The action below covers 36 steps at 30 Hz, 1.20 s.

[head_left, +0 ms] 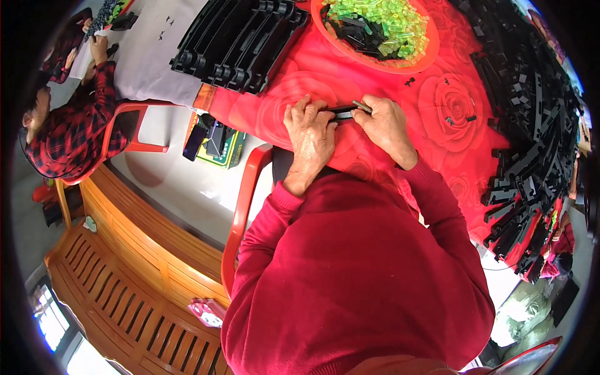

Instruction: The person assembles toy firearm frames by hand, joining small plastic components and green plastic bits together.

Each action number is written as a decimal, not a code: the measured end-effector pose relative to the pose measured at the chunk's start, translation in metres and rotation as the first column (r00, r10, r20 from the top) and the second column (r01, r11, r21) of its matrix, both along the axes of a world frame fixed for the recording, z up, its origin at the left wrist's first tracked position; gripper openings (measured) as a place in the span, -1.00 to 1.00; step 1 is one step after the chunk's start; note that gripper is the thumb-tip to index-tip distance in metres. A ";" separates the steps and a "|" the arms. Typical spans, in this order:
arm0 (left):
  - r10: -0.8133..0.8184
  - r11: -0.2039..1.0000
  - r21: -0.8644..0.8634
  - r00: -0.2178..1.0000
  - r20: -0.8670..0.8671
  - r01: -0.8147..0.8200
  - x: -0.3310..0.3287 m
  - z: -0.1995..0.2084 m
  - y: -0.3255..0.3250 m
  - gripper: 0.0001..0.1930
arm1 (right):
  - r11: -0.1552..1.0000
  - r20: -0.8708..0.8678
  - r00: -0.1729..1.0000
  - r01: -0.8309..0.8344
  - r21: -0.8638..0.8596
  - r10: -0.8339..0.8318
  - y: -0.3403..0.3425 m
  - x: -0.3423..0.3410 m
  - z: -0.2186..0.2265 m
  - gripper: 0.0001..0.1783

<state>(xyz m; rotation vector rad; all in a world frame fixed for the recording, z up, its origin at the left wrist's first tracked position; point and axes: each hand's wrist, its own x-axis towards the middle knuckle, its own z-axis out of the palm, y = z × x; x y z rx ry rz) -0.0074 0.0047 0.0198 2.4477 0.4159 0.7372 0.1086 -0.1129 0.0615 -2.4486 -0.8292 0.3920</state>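
Note:
Both of my hands are over the red cloth at the table's near edge, working on a slim black plastic strip (342, 115). My left hand (309, 136) lies on the strip's left end with fingers bent over it. My right hand (384, 127) pinches a short metal-coloured rod (361, 107) at the strip's right end. Whether the rod touches the strip I cannot tell; the fingers cover part of both. Beyond my hands stands an orange-red bowl (432, 50) with translucent yellow-green pieces (406, 25) and black parts (355, 36).
Long black trays (240, 47) are stacked at the far left of the red rose-patterned cloth (450, 150). A large heap of black strips (531, 119) covers the right side. Small black bits (450, 120) lie nearby. Another person (78, 134) sits at left, past a red chair (245, 212).

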 end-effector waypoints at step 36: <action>-0.134 0.989 -0.072 0.989 -0.058 0.129 -0.002 0.002 0.009 -0.74 | 1.000 0.043 0.999 0.011 -0.014 -0.010 0.000 0.002 -0.003 -0.73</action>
